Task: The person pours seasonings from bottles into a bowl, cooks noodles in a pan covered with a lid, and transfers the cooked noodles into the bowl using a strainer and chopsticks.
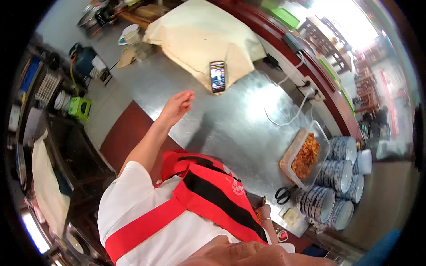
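My left hand [177, 105] hangs over the metal counter [230, 124], its fingers curled together and nothing visible in them. Beyond its fingertips, a phone [217, 77] with a lit screen lies on the near corner of a cream cloth [202, 31]. Low by the counter's near edge is my right hand [264, 212], partly hidden by the red apron [213, 190]. Its fingers look closed around a small thing too hidden to name. Close to it lie black-handled scissors [282, 195] and a small clear container [291, 217] with pale contents.
A clear plastic tub [326, 148] of orange-brown food [307, 156] sits at the right. Stacks of patterned bowls [316, 204] stand beside it. A white cable [288, 123] loops across the counter. At the far left end are a plastic jug [138, 48] and a gas cylinder [83, 60].
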`<state>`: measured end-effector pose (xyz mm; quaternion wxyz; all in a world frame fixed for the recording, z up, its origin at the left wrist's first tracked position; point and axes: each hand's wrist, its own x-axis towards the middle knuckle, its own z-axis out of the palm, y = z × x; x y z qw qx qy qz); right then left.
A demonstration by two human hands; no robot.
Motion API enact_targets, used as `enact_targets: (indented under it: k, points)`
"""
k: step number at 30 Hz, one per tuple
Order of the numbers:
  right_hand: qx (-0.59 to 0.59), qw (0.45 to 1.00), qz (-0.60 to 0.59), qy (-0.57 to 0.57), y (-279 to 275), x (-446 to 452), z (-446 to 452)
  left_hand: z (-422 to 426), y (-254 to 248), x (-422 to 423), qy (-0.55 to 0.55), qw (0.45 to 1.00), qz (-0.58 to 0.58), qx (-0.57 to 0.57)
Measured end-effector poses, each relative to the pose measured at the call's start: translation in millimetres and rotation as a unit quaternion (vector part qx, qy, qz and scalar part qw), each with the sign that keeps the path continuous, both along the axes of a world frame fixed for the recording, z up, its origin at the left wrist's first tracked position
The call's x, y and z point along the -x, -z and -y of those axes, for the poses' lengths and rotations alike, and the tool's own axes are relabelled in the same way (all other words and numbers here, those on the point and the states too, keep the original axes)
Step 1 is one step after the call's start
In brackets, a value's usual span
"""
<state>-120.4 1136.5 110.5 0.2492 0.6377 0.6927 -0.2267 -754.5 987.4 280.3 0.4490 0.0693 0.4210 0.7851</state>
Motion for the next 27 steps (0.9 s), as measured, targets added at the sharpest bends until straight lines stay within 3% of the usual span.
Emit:
enact_targets:
  k: [3,5,6,8,11,13,15,16,17,19,21,22,25,27]
  points:
    - [-0.017,1.000,0.012,-0.002,8.6,-7.8,1.2,9.6,9.7,-3.2,0.014,0.997,-0.051,0.051]
    - [0.004,0.999,0.020,0.036,7.7,-6.9,1.9,17.5,29.3,2.2,-0.054,0.984,-0.109,0.130]
    - [-0.013,1.000,0.024,0.003,4.8,-5.3,3.1,23.7,34.4,5.3,-0.046,0.984,-0.112,0.128]
    - [-0.006,1.000,0.029,0.000,0.7,-0.7,2.2,37.4,41.7,10.3,-0.156,0.958,-0.116,0.209]
    - [-0.005,1.000,0.016,-0.005,-8.4,2.5,4.2,52.0,43.3,5.4,-0.146,0.934,-0.195,0.260]
    - [0.052,0.998,0.006,0.026,-6.7,0.5,3.1,56.1,67.5,1.5,-0.147,0.932,-0.208,0.258]
    - [-0.004,0.999,0.008,-0.035,-11.1,4.5,4.3,54.5,77.7,-11.1,-0.129,0.922,-0.314,0.188]
    - [-0.044,0.997,0.008,-0.066,-12.3,7.1,8.9,59.4,75.6,-17.0,-0.083,0.886,-0.377,0.256]
    - [-0.046,0.998,0.011,-0.049,-8.8,4.6,8.5,56.2,49.8,-30.7,-0.028,0.766,-0.474,0.434]
    - [-0.015,0.999,0.028,-0.011,-2.0,1.9,3.7,52.0,57.7,-43.0,-0.015,0.733,-0.532,0.423]
    - [0.000,1.000,0.014,-0.012,-10.1,5.0,4.4,51.8,83.7,-44.8,-0.067,0.784,-0.527,0.322]
    - [-0.001,1.000,0.016,0.007,-8.2,2.3,7.5,54.1,104.9,-39.4,-0.050,0.732,-0.578,0.358]
    - [-0.045,0.999,-0.010,-0.005,-3.6,3.3,8.3,47.3,86.7,-62.2,-0.056,0.736,-0.592,0.324]
    - [0.001,0.999,0.006,0.050,-16.9,11.2,6.9,47.7,89.1,-62.5,0.092,0.752,-0.586,0.286]
